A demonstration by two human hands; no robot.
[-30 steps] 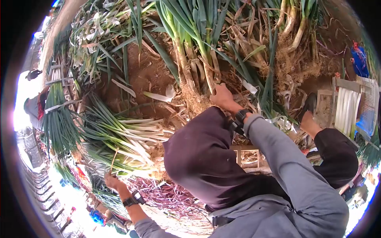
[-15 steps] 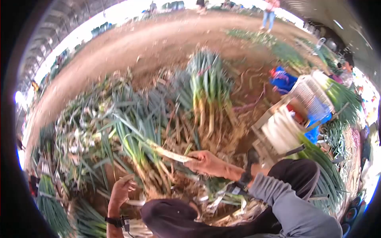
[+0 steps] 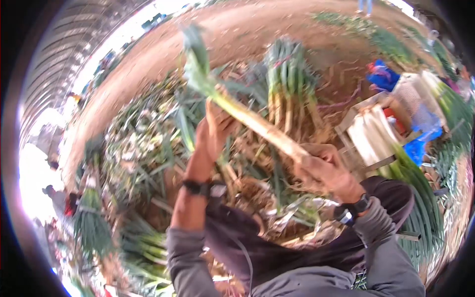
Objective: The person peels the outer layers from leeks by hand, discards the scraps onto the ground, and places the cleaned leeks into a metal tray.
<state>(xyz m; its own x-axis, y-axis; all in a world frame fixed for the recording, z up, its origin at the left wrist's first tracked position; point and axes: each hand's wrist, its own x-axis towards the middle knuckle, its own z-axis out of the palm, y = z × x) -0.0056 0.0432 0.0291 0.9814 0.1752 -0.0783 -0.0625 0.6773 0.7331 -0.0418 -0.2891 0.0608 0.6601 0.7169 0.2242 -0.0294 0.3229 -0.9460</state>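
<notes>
A long leek (image 3: pixel 262 124) slants across the view, its green top up and to the left and its pale root end at the lower right. My right hand (image 3: pixel 324 168) is wrapped round the root end. Farther up the stem, my left hand (image 3: pixel 215 126) closes against the leek just below the leaves, its fingertips partly hidden by the stem. Beyond the stem stands a tied bundle of leeks (image 3: pixel 287 69), roots downward. Loose leek roots (image 3: pixel 250 195) lie below the held leek.
A heap of leek trimmings (image 3: pixel 141 128) spreads to the left. On the right are a crate (image 3: pixel 346 131) with white-stemmed leeks, a pale basket (image 3: pixel 413 91) and blue plastic bags (image 3: pixel 423 141). Another person's legs (image 3: pixel 365 6) show at the far top.
My right hand has raised the leek and moved right with it. My left hand has come up from low on the left to the leek's stem. The view has shifted too.
</notes>
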